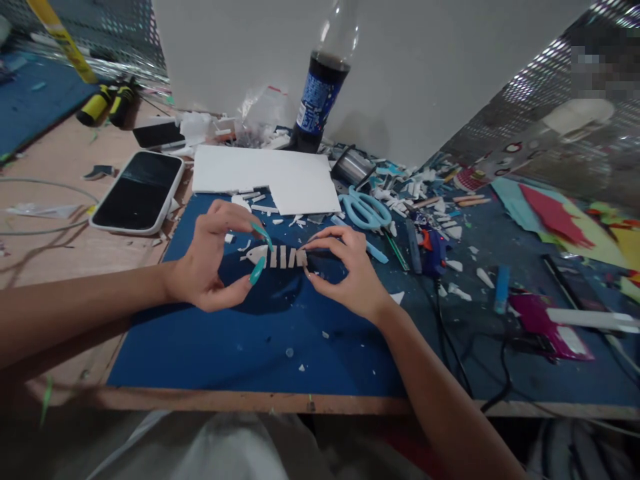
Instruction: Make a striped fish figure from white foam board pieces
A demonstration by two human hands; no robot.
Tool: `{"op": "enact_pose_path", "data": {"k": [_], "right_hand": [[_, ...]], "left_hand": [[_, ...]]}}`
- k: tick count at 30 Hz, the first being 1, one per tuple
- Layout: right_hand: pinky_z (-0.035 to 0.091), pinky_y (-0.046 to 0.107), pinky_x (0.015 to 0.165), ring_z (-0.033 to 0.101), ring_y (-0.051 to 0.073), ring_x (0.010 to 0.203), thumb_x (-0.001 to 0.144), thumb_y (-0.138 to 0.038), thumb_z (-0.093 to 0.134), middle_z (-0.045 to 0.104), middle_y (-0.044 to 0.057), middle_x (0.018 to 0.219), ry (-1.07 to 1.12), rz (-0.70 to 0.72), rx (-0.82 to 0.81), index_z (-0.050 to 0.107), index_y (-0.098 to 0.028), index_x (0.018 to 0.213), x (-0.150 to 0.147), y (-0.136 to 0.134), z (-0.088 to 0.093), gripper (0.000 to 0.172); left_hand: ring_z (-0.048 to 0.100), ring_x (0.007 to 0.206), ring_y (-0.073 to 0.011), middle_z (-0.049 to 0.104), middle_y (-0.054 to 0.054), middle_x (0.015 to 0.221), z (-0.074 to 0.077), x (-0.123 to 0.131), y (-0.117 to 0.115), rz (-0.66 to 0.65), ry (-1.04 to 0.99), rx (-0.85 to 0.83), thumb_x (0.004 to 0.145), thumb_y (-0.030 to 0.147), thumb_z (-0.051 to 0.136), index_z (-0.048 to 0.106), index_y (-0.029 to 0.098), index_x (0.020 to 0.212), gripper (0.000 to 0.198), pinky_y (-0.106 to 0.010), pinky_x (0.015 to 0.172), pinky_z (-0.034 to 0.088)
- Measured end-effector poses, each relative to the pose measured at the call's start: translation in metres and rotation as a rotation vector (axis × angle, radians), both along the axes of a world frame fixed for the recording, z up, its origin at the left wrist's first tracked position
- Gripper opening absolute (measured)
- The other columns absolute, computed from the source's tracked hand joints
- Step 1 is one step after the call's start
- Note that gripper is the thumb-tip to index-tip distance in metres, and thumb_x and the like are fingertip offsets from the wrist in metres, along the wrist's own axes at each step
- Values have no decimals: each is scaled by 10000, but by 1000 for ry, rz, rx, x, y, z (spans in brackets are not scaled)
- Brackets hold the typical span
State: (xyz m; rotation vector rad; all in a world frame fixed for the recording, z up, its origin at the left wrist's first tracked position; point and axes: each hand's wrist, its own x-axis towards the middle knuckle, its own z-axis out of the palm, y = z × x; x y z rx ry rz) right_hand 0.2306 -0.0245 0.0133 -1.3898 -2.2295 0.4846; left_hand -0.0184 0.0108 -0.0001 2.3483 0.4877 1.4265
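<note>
A row of small white foam pieces in the shape of a fish (283, 257) lies on the blue mat (240, 353), a pointed head piece (257, 255) with a dark eye dot at its left end and narrow strips with gaps after it. Long teal nails show on my left hand (220, 260), whose thumb and forefinger are apart on either side of the head end. At the opposite end, the thumb and forefinger of my right hand (345, 267) pinch the last foam piece (301, 258) of the row from its near and far sides.
Behind the hands lie a white foam sheet (300, 177), blue scissors (367, 209) and heaped scraps. A dark drink bottle (320, 93) stands against the wall. A phone (140, 193) is at left; a blue glue gun (434, 252) and its cable lie at right.
</note>
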Motion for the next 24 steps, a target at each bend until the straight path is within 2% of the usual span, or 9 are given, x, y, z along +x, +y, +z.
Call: {"op": "enact_pose_path", "data": {"k": [4, 6, 9, 13, 15, 17, 19, 21, 24], "right_hand": [[354, 492, 1024, 452, 268, 1167, 789, -274, 596, 515, 72, 1159, 34, 6, 27, 556, -298, 1106, -1, 0, 1, 320], [360, 481, 1021, 465, 260, 1163, 797, -248, 576, 534, 72, 1150, 57, 20, 52, 534, -294, 1138, -1, 0, 2, 347], [360, 486, 1020, 463, 265, 1190, 815, -234, 537, 542, 81, 1180, 100, 36, 75, 499, -290, 1193, -1, -1, 4, 384], [332, 487, 1051, 406, 267, 1271, 855, -308, 542, 492, 87, 1319, 143, 82, 24, 491, -281, 1248, -8, -4, 6, 398], [327, 485, 1055, 404, 266, 1277, 863, -361, 563, 511, 74, 1322, 164, 113, -26, 562, -275, 1150, -14, -6, 8, 299], [344, 489, 1035, 443, 266, 1244, 872, -394, 559, 561, 61, 1269, 220, 128, -66, 622, -256, 925, -19, -6, 10, 160], [379, 487, 1000, 501, 261, 1188, 889, -418, 529, 607, 58, 1190, 340, 123, -99, 588, -230, 714, -19, -3, 9, 264], [421, 468, 962, 547, 248, 1139, 901, -437, 500, 626, 61, 1115, 515, 43, -122, 515, -214, 620, -15, 2, 5, 359], [474, 432, 894, 594, 229, 1051, 904, -453, 480, 627, 68, 989, 677, -233, -107, 469, -219, 662, -1, 13, -8, 337]], "left_hand": [[517, 972, -247, 431, -71, 1010, -1, 4, 2, -98, -113, -10, 717, 215, 563, 344, 285, 1127, 470, -486, 855, 492], [537, 960, -232, 423, -59, 1023, 0, 6, 1, -162, -138, -17, 718, 192, 568, 342, 291, 1126, 478, -475, 858, 518], [553, 964, -233, 437, -57, 1039, 2, 6, 0, -214, -80, -47, 720, 182, 573, 330, 306, 1137, 498, -464, 859, 538], [540, 1004, -250, 475, -73, 1031, 3, 5, -1, -202, 27, -23, 722, 175, 553, 305, 318, 1154, 518, -483, 930, 497], [538, 1012, -253, 474, -74, 1038, 2, 5, -1, -205, 43, -18, 738, 200, 551, 297, 324, 1145, 496, -486, 934, 489], [542, 1000, -249, 456, -66, 1032, 1, 5, 1, -224, 23, -45, 759, 219, 559, 305, 318, 1119, 451, -475, 902, 505], [563, 928, -216, 431, -46, 988, 1, 4, 1, -292, -32, -89, 777, 183, 561, 315, 298, 1085, 411, -423, 821, 540], [563, 811, -164, 417, -21, 924, 1, 3, 2, -358, -73, -136, 794, 119, 545, 323, 277, 1053, 376, -336, 694, 549], [499, 715, -129, 414, -8, 857, 2, 2, 2, -328, -85, -225, 835, 106, 519, 340, 261, 1013, 297, -251, 563, 485]]}}
